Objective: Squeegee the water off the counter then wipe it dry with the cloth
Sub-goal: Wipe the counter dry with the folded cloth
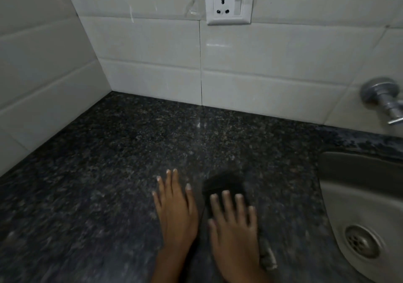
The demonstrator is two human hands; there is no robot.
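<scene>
Both hands are lying low on the dark granite worktop [109, 162]. Right hand [234, 228] is pressing flat on a dark cloth [222, 184], fingers [226, 202] spread apart over it rather than clamped; left hand [175, 213] is resting bare beside it, fingers loosely together. No squeegee is showing. Wiping seems to be under way: overlapping strokes toward the sink [340, 195], even palm pressure, and reaching the tiled back corner should be leaving no streaks.

I have one view only, from the head camera: it looks forward and steeply down, close over the counter [130, 162], with the tiled wall [261, 64] at twelve o'clock and the sink [349, 184] at four.
</scene>
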